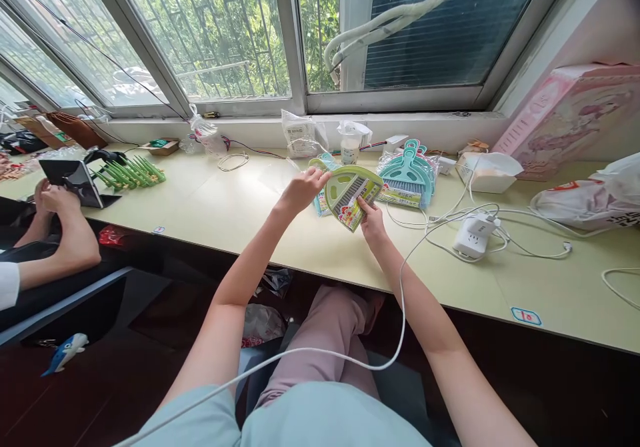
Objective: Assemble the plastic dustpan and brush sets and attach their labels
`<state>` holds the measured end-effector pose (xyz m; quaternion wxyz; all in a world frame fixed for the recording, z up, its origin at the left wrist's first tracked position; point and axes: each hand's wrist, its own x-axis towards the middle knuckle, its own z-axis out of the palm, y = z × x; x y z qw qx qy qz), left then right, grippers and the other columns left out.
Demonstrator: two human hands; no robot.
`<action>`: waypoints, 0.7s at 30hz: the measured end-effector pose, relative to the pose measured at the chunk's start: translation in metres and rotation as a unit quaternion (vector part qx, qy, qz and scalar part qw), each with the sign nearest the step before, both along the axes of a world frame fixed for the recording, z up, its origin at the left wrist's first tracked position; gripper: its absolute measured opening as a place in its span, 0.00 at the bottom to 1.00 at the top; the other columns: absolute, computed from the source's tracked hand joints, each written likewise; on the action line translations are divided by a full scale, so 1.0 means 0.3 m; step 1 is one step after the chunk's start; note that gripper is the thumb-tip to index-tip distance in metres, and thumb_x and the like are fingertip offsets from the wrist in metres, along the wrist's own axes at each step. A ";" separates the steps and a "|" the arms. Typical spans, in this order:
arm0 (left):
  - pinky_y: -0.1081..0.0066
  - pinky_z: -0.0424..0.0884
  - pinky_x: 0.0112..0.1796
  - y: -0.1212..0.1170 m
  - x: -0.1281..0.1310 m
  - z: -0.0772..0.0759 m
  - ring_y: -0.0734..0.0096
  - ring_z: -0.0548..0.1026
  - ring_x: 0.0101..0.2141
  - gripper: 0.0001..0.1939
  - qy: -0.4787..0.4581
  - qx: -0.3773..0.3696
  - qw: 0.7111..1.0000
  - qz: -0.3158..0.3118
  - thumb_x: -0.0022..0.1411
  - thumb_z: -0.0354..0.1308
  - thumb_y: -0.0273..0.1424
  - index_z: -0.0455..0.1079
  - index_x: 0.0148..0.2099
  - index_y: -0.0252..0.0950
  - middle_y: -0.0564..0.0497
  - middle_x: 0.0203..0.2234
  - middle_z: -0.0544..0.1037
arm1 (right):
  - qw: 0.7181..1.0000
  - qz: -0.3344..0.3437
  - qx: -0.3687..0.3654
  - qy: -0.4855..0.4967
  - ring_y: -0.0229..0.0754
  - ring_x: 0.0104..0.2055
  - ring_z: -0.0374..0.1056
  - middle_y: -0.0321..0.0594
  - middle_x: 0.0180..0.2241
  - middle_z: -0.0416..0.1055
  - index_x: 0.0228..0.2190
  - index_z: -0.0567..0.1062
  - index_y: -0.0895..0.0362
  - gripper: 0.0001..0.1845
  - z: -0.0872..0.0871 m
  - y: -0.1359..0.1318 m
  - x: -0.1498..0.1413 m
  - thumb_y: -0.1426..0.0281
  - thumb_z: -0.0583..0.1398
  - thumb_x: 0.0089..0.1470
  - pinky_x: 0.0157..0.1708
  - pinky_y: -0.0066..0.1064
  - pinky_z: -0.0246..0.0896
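Observation:
A small green dustpan and brush set (349,190) with a printed card is held tilted above the table, between both hands. My left hand (306,188) is closed around its handle end, at the upper left. My right hand (371,219) pinches the lower right edge, thumb over the card. Partly hidden behind this set lies a light blue packaged item (321,204). Just to the right, teal dustpan and brush sets (411,170) in clear plastic rest stacked on the table.
A white power strip (475,235) with tangled cables lies at right, near a tissue box (489,172) and a plastic bag (590,197). One white cable crosses before my right arm. At left, a person's hands (57,197) are by a tablet (75,181) and green stems (133,173).

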<state>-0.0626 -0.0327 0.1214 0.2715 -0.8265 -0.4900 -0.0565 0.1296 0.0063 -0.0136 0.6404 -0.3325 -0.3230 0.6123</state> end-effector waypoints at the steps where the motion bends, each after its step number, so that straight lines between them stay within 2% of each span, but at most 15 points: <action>1: 0.66 0.67 0.38 0.000 -0.001 0.002 0.61 0.72 0.43 0.19 -0.001 -0.007 1.000 -0.001 0.66 0.41 0.17 0.65 0.54 0.34 0.43 0.37 0.74 | 1.000 -0.013 0.000 -0.004 0.49 0.48 0.74 0.41 0.38 0.80 0.32 0.76 0.55 0.22 -0.003 0.001 0.004 0.56 0.72 0.36 0.47 0.39 0.73; 5: 0.66 0.67 0.37 0.018 -0.007 -0.006 0.60 0.71 0.43 0.19 0.021 -0.014 1.000 -0.004 0.64 0.41 0.15 0.66 0.51 0.33 0.42 0.38 0.75 | 0.998 -0.016 -0.049 -0.039 0.48 0.40 0.77 0.41 0.33 0.80 0.29 0.76 0.56 0.17 -0.009 0.010 0.020 0.62 0.73 0.36 0.42 0.38 0.75; 8: 0.66 0.66 0.37 0.041 -0.019 -0.027 0.59 0.71 0.43 0.19 0.033 -0.014 0.999 -0.001 0.64 0.41 0.15 0.67 0.50 0.32 0.41 0.38 0.75 | 0.993 0.044 -0.077 -0.075 0.47 0.33 0.77 0.41 0.29 0.80 0.27 0.78 0.57 0.15 -0.011 0.018 0.026 0.69 0.73 0.35 0.36 0.37 0.75; 12: 0.66 0.66 0.36 0.056 -0.037 -0.053 0.59 0.71 0.43 0.18 0.015 -0.032 0.999 0.006 0.63 0.42 0.15 0.68 0.46 0.33 0.41 0.38 0.75 | 0.985 0.105 -0.084 -0.105 0.47 0.31 0.77 0.42 0.28 0.80 0.27 0.78 0.58 0.15 -0.016 0.023 0.032 0.71 0.74 0.33 0.33 0.37 0.75; 15: 0.66 0.66 0.36 0.049 -0.048 -0.061 0.59 0.71 0.43 0.19 0.023 -0.033 0.999 0.008 0.63 0.41 0.14 0.68 0.46 0.33 0.41 0.38 0.75 | 0.987 0.065 -0.075 -0.127 0.48 0.32 0.77 0.42 0.28 0.80 0.27 0.78 0.59 0.16 -0.016 0.021 0.030 0.69 0.74 0.32 0.36 0.39 0.75; 18: 0.66 0.66 0.36 0.042 -0.044 -0.053 0.59 0.71 0.43 0.18 0.025 -0.031 0.999 0.000 0.63 0.42 0.14 0.68 0.46 0.33 0.42 0.37 0.75 | 0.996 0.007 -0.035 -0.087 0.50 0.37 0.77 0.42 0.31 0.80 0.28 0.78 0.58 0.18 -0.012 0.010 0.012 0.64 0.74 0.34 0.41 0.41 0.75; 21: 0.66 0.66 0.35 0.040 -0.015 -0.036 0.59 0.71 0.43 0.17 0.036 -0.020 0.999 -0.022 0.64 0.42 0.16 0.68 0.47 0.33 0.42 0.37 0.75 | 0.999 0.025 -0.028 -0.022 0.51 0.41 0.77 0.41 0.33 0.81 0.30 0.77 0.56 0.19 -0.007 -0.002 -0.011 0.61 0.73 0.36 0.44 0.42 0.75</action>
